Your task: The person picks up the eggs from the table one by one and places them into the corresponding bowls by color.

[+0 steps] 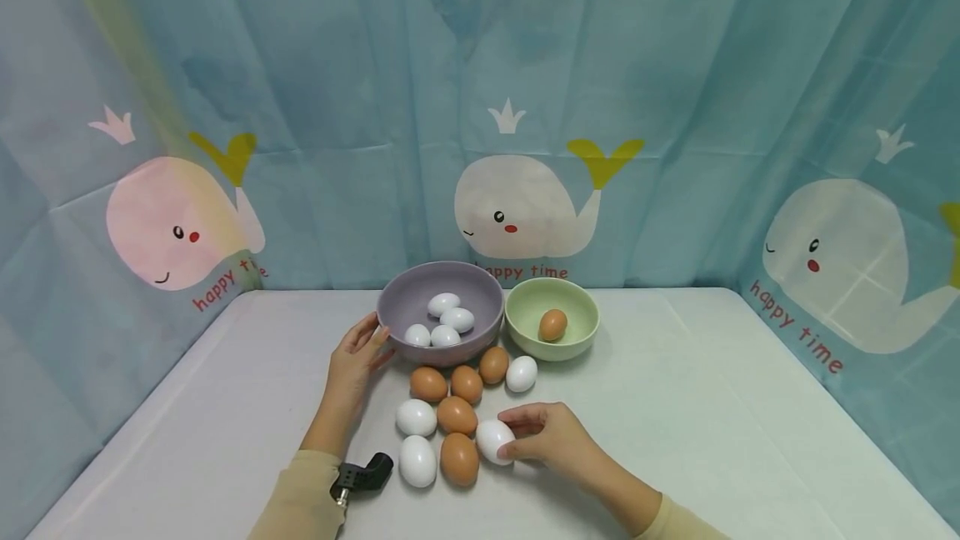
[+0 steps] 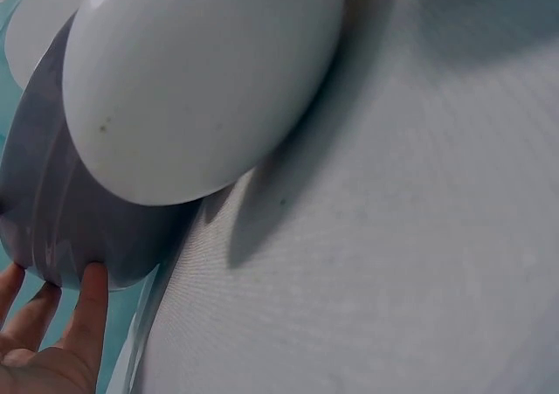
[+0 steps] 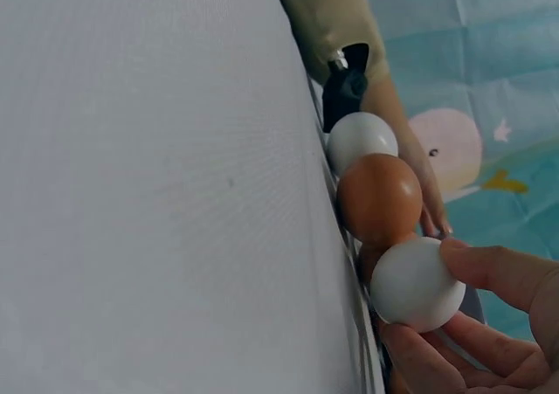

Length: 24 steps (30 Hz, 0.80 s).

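Observation:
My right hand (image 1: 558, 440) pinches a white egg (image 1: 492, 442) between thumb and fingers, at the right side of a cluster of brown and white eggs. In the right wrist view, the thumb sits on one side of this egg (image 3: 417, 285) and fingers on the other. At the left side of the purple bowl (image 1: 397, 297), my left hand (image 1: 356, 363) touches its outside with extended fingers. Several white eggs (image 1: 457, 320) lie inside that bowl. A large white egg (image 2: 201, 79) partly covers the bowl in the left wrist view.
A light green bowl (image 1: 521, 315) holding one brown egg (image 1: 552, 325) stands right of the purple one. Brown eggs (image 1: 459, 458) and white eggs (image 1: 417, 461) lie close together before the bowls. A whale-print curtain (image 1: 337, 107) hangs behind the white table (image 1: 712, 407).

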Tool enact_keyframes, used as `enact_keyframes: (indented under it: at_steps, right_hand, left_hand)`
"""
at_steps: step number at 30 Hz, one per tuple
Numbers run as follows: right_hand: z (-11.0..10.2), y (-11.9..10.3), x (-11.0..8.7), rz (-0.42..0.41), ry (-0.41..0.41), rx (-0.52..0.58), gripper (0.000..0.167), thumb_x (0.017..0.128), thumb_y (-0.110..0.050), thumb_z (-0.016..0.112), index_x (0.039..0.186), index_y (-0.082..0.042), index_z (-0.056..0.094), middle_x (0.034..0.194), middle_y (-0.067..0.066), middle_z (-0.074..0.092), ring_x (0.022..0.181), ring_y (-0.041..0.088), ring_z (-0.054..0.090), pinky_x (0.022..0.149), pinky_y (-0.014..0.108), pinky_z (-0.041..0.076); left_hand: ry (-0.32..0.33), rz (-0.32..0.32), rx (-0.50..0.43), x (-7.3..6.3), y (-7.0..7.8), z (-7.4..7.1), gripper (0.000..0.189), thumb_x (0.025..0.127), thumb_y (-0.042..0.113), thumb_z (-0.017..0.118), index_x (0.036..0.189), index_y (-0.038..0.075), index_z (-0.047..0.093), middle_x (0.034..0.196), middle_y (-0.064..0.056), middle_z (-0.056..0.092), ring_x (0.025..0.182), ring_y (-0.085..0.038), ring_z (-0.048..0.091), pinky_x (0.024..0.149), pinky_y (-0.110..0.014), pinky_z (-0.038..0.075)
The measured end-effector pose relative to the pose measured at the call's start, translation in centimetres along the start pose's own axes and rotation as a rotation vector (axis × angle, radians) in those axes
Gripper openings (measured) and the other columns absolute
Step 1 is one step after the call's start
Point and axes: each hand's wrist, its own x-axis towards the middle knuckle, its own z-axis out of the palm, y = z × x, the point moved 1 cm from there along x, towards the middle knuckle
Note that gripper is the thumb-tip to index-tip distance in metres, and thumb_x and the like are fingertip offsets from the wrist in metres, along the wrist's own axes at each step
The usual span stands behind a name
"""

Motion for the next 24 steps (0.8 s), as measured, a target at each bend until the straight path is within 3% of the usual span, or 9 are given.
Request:
enact_keyframes:
  at_steps: [6, 16, 24]
  right_hand:
    - [-0.5, -0.5, -0.2, -0.007, 0.026, -0.003, 0.045, 0.077, -0.012, 0.085, 0.117, 0.001, 0.070, 0.107, 0.013, 0.075, 0.101, 0.016, 0.069, 0.078, 0.019, 0.059]
    - [-2.3, -2.0, -0.2, -0.021, 0.091, 0.020, 0.046, 0.077, -0.013, 0.084, 0.120, -0.001, 0.070, 0.116, 0.012, 0.074, 0.109, 0.022, 0.069, 0.088, 0.030, 0.061]
    - [-3.2, -2.3, -0.2, 0.012, 0.145, 0.013, 0.049, 0.077, -0.018, 0.085, 0.121, -0.002, 0.070, 0.117, 0.011, 0.073, 0.109, 0.020, 0.069, 0.088, 0.030, 0.061]
  left_hand:
    - [-0.002, 0.009, 0.011, -0.1, 0.0, 0.1, 0.058, 0.101, 0.022, 0.060, 0.153, 0.011, 0.037, 0.161, -0.007, 0.034, 0.147, -0.021, 0.037, 0.104, -0.029, 0.055]
    - [0.003, 0.010, 0.009, 0.0, 0.0, -0.1, 0.060, 0.100, 0.027, 0.062, 0.153, 0.012, 0.038, 0.162, -0.005, 0.033, 0.147, -0.021, 0.037, 0.102, -0.026, 0.056]
    - [-0.007, 0.020, 0.001, -0.2, 0.1, 0.1, 0.060, 0.100, 0.025, 0.061, 0.153, 0.010, 0.037, 0.162, -0.007, 0.033, 0.146, -0.021, 0.037, 0.097, -0.021, 0.057]
